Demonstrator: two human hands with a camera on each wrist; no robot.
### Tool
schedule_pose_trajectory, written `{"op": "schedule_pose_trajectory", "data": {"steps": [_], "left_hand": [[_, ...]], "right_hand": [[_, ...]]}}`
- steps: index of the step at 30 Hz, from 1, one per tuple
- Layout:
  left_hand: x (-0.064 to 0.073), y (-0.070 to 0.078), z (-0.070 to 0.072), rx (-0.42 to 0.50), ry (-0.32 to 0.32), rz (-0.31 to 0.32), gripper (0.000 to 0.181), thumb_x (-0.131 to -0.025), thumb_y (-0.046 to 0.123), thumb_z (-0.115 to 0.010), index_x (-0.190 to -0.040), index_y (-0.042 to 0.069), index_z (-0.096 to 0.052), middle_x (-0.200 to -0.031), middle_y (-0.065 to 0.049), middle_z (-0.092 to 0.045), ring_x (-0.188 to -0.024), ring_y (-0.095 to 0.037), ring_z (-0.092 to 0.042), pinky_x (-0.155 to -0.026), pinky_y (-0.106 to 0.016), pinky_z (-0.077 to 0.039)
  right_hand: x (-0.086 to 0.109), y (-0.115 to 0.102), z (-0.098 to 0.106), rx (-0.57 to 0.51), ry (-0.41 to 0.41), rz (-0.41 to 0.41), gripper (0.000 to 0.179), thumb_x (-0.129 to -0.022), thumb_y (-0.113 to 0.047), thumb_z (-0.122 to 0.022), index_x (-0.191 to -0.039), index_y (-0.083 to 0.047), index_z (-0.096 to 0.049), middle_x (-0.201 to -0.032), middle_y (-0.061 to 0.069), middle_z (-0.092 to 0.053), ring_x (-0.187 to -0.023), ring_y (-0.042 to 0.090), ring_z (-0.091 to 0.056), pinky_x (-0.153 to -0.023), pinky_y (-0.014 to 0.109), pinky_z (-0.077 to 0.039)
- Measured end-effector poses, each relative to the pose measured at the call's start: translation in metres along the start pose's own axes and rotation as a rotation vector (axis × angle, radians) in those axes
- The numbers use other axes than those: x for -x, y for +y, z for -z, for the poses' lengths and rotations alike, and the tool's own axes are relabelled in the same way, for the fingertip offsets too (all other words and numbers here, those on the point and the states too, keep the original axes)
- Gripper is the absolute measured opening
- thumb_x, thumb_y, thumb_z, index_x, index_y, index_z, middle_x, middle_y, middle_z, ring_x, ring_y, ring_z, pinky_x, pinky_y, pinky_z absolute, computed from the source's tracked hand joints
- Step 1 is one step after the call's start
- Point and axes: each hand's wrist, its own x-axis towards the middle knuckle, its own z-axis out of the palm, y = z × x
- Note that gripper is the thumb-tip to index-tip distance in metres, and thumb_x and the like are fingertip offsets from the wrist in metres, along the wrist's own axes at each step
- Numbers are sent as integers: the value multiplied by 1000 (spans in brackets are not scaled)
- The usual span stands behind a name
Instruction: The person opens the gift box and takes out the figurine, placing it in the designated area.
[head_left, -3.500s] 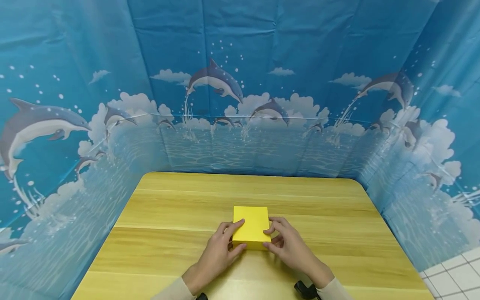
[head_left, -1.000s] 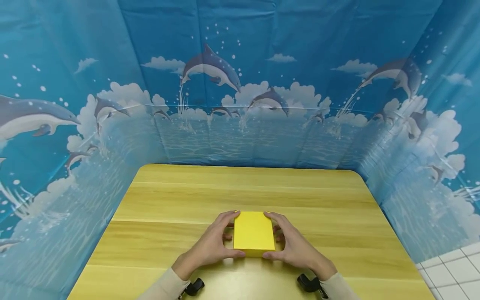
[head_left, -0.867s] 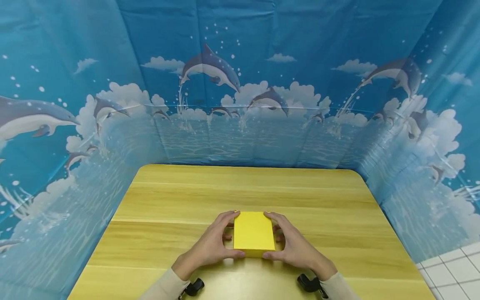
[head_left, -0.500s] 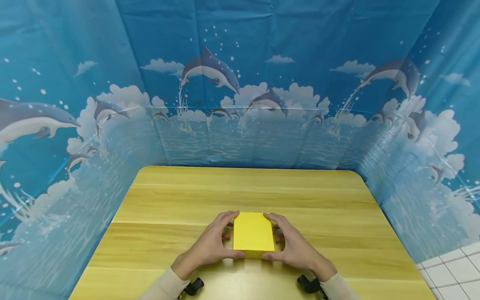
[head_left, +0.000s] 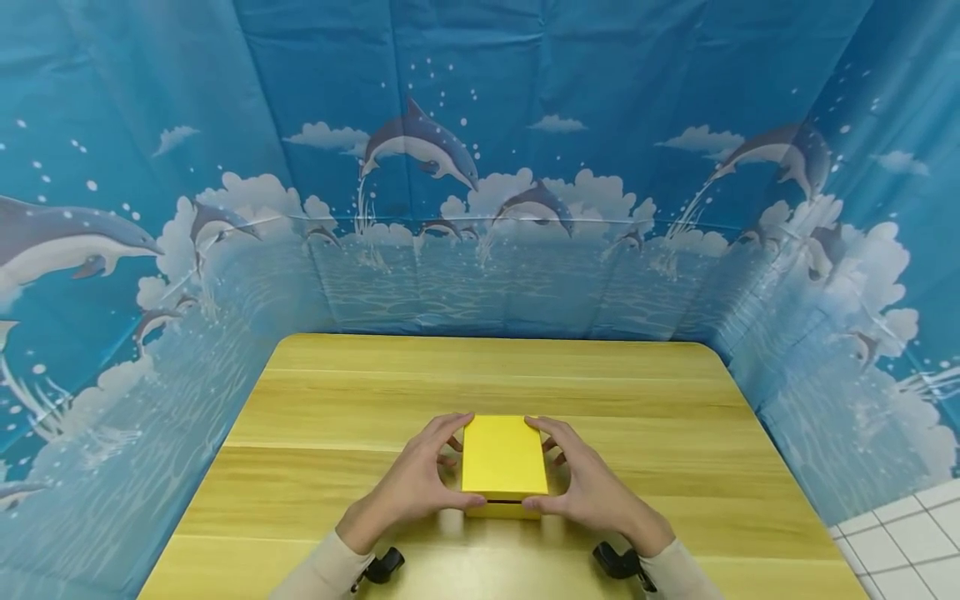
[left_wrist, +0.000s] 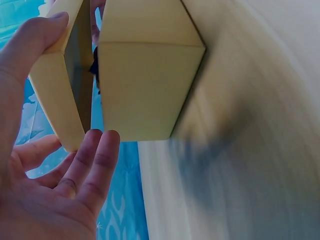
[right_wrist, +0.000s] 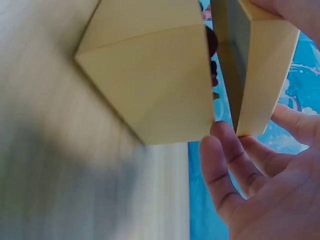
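A yellow box lid (head_left: pixel 504 454) is raised a little above its box base (head_left: pixel 502 511) on the table. My left hand (head_left: pixel 420 475) grips the lid's left side, thumb at the near edge and a finger at the far corner. At the lid's opposite side my right hand (head_left: pixel 592 483) holds it the same way. In the left wrist view a gap parts the tilted lid (left_wrist: pixel 55 95) from the base (left_wrist: pixel 145 90). Small dark objects (right_wrist: pixel 212 42) show at the base's rim in the right wrist view; most of the contents are hidden.
The box stands on a wood-grain table (head_left: pixel 360 392) with rounded far corners. Blue dolphin-print curtains (head_left: pixel 495 283) hang behind it and along both sides. White floor tiles (head_left: pixel 907 542) show at the lower right.
Earlier the box looked closed, with both hands around it. The lid has now come up off the base, and a dark gap shows along its near edge.
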Motion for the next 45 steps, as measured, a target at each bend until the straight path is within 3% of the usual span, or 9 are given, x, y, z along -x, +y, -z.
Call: {"op": "schedule_pose_trajectory", "data": {"steps": [5,11,16,19,23,28,32,37,45], "left_hand": [[-1,2,8,7,18,-13,120,-84,39,-109,-182,29,-41,-179,-3,-49,-132,-23,-64,-107,-46,-70],[-1,4,20,31,39,-34,121,-86,30,-108,-184,21,-37,-180,-10,-46,-134,-26,-62,-113,-50,-67],[-1,7,30,35,64,-16,115,-94,37,-102,-185,18,-35,-187,-12,-38,-136,-25,-61,-115,-50,-66],[-2,7,35,14,122,-19,99,-104,39,-93,-183,16,-38,-187,-15,-40,-132,-23,-64,-113,-45,-67],[-5,7,40,-23,227,5,82,-112,32,-83,-181,13,-43,-183,-17,-47,-128,-25,-69,-110,-39,-69],[-5,6,46,-34,339,74,79,-110,23,-85,-178,10,-48,-176,-21,-52,-133,-34,-71,-109,-43,-69],[-5,3,50,-74,424,101,77,-109,21,-87,-175,6,-51,-162,-22,-57,-130,-33,-72,-109,-45,-69],[-6,0,56,-118,519,109,73,-106,16,-89,-171,4,-57,-149,-21,-61,-127,-34,-73,-109,-49,-68],[-3,-8,65,-140,619,102,65,-107,13,-88,-167,5,-63,-153,-19,-68,-127,-38,-76,-106,-54,-70]], "right_hand": [[-8,-9,5,26,-23,2,112,-94,-56,-98,-182,-22,-38,-179,10,-50,-135,24,-62,-103,45,-64],[-24,-22,7,-84,-76,-50,94,-110,-51,-82,-185,-20,-35,-186,16,-41,-135,26,-65,-107,41,-65],[-41,-35,3,-161,-76,-82,85,-116,-46,-74,-185,-17,-33,-189,19,-37,-139,31,-70,-104,39,-67],[-50,-45,0,-170,-52,-102,87,-116,-45,-75,-186,-16,-32,-189,20,-37,-143,38,-71,-101,36,-69],[-62,-58,-8,-184,7,-156,93,-111,-41,-83,-186,-15,-32,-185,20,-44,-137,38,-75,-99,43,-72],[-81,-68,-22,-230,82,-224,101,-105,-33,-91,-184,-9,-33,-179,19,-51,-127,33,-79,-97,46,-73],[-94,-71,-31,-237,105,-217,97,-104,-28,-93,-180,-2,-39,-167,24,-55,-126,36,-79,-94,43,-73],[-106,-75,-40,-225,99,-191,88,-106,-26,-91,-176,1,-45,-157,26,-60,-131,42,-77,-99,47,-73],[-119,-82,-48,-251,82,-169,82,-109,-26,-86,-176,-2,-46,-163,26,-59,-140,42,-73,-112,54,-68]]}}
